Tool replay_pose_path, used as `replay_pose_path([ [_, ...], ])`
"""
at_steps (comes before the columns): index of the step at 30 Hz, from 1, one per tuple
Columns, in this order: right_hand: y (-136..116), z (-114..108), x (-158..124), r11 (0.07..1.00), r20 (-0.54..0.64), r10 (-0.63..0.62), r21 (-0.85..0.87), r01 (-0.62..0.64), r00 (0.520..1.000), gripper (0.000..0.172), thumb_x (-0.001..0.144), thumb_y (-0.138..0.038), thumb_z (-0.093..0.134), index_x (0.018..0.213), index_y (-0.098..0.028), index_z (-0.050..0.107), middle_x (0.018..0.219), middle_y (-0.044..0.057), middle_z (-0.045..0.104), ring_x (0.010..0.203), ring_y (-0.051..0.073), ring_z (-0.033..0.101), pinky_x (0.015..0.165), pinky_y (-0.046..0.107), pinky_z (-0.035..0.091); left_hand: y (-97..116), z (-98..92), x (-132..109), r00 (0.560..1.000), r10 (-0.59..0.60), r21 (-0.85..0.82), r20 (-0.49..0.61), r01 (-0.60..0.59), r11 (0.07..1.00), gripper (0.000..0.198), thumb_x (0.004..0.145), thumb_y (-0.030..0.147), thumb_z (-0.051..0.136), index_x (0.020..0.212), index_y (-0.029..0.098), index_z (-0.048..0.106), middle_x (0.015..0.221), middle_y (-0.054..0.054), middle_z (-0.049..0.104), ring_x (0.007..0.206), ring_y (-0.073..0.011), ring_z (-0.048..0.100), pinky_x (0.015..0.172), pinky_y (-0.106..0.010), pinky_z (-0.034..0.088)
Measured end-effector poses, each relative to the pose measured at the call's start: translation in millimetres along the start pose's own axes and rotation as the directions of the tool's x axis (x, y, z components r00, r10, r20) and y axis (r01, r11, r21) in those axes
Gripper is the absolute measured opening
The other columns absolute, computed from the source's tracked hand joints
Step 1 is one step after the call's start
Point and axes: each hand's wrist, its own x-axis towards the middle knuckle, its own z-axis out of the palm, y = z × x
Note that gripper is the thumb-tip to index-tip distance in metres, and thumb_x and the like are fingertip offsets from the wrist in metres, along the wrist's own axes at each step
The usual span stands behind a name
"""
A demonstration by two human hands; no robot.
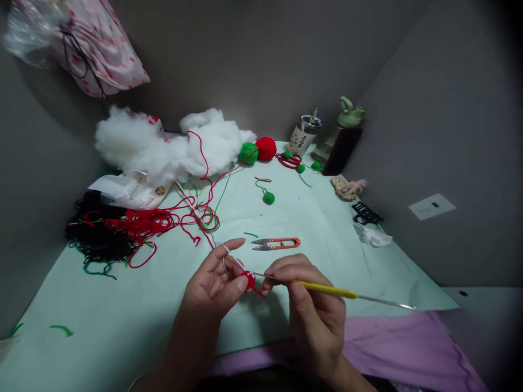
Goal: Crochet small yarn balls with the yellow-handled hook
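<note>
My left hand (218,280) pinches a small red crochet piece (248,280) with white stitches on it, and white yarn (233,256) loops over its raised index finger. Between the fingers of my right hand (308,305) is a crochet hook (327,289) with a yellow handle. The hook's thin tip meets the top of the red piece. A short red yarn tail hangs from the piece towards my right fingertips. Just beyond both hands, orange thread snips (286,243) lie on the pale green table cover (327,223).
White stuffing (216,141) fills the back left, with tangled red yarn (151,223) and black yarn (90,234) before it. Green (248,153) and red (266,148) yarn balls, red scissors (291,159), a pen cup (303,133) and a dark phone-like slab (342,151) stand or lie along the back.
</note>
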Motion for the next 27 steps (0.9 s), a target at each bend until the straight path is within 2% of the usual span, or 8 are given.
replay_pose_path([
  [7, 0.6, 2.3, 2.4, 0.998, 0.001, 0.041, 0.038, -0.041, 0.999, 0.023, 0.105, -0.024, 0.053, 0.111, -0.026, 0.075, 0.096, 0.007, 0.068, 0.083, 0.020, 0.065, 0.071, 0.035, 0.058, -5.9, -3.9, 2.4, 0.998, -0.022, 0.013, 0.066, 0.021, 1.000, 0.048, 0.073, 0.017, 0.079, 0.120, 0.019, 0.068, 0.075, 0.004, 0.061, 0.069, -0.0119, 0.059, 0.070, -0.026, 0.050],
  [9, 1.3, 3.6, 3.8, 0.995, 0.001, 0.076, 0.063, -0.076, 0.997, 0.021, 0.104, -0.026, 0.055, 0.109, -0.026, 0.076, 0.101, 0.007, 0.070, 0.082, 0.019, 0.066, 0.069, 0.033, 0.058, -8.2, -3.7, 1.9, 0.995, -0.034, -0.016, 0.096, 0.036, 0.999, 0.060, 0.072, 0.015, 0.081, 0.130, 0.020, 0.063, 0.077, 0.004, 0.062, 0.071, -0.0125, 0.063, 0.073, -0.027, 0.052],
  [12, 4.1, 4.2, 7.4, 0.976, 0.013, 0.152, 0.155, -0.153, 0.988, 0.018, 0.103, -0.028, 0.059, 0.105, -0.025, 0.076, 0.101, 0.008, 0.073, 0.077, 0.018, 0.066, 0.065, 0.030, 0.057, -10.2, -3.4, 1.6, 0.988, -0.062, -0.044, 0.142, 0.068, 0.997, 0.086, 0.071, 0.015, 0.083, 0.149, 0.022, 0.046, 0.082, 0.003, 0.065, 0.075, -0.0151, 0.069, 0.079, -0.030, 0.055],
  [15, 6.3, 3.6, 12.4, 0.928, 0.035, 0.236, 0.289, -0.236, 0.971, 0.017, 0.102, -0.032, 0.061, 0.101, -0.024, 0.075, 0.095, 0.006, 0.072, 0.069, 0.015, 0.063, 0.063, 0.027, 0.054, -9.7, -4.7, 2.1, 0.986, -0.051, -0.011, 0.160, 0.054, 0.999, 0.097, 0.068, 0.012, 0.085, 0.153, 0.023, 0.041, 0.088, 0.001, 0.066, 0.079, -0.0166, 0.070, 0.081, -0.031, 0.056],
  [19, 4.8, 2.2, 18.7, 0.848, 0.073, 0.347, 0.401, -0.346, 0.935, 0.019, 0.100, -0.039, 0.064, 0.093, -0.022, 0.071, 0.083, 0.002, 0.068, 0.059, 0.012, 0.056, 0.064, 0.026, 0.051, -3.3, -10.3, 3.9, 0.982, -0.028, 0.159, 0.185, -0.001, 0.987, 0.079, 0.072, 0.012, 0.082, 0.146, 0.025, 0.055, 0.094, -0.002, 0.070, 0.081, -0.0164, 0.067, 0.078, -0.029, 0.054],
  [23, 4.2, -1.0, 20.9, 0.792, 0.117, 0.421, 0.435, -0.428, 0.899, 0.024, 0.098, -0.043, 0.065, 0.087, -0.021, 0.066, 0.078, 0.000, 0.064, 0.055, 0.011, 0.051, 0.061, 0.025, 0.048, 8.5, -16.0, 7.4, 0.965, -0.007, 0.375, 0.260, -0.095, 0.922, 0.058, 0.079, 0.013, 0.075, 0.136, 0.028, 0.067, 0.086, 0.000, 0.071, 0.081, -0.0160, 0.065, 0.083, -0.028, 0.053],
  [27, 6.0, -4.5, 20.6, 0.788, 0.157, 0.425, 0.420, -0.450, 0.892, 0.026, 0.098, -0.044, 0.064, 0.087, -0.020, 0.064, 0.076, 0.000, 0.063, 0.055, 0.011, 0.052, 0.056, 0.024, 0.047, 17.1, -17.9, 9.5, 0.938, -0.039, 0.421, 0.345, -0.118, 0.899, 0.052, 0.081, 0.011, 0.069, 0.129, 0.032, 0.073, 0.082, 0.002, 0.070, 0.079, -0.0148, 0.066, 0.077, -0.025, 0.052],
])
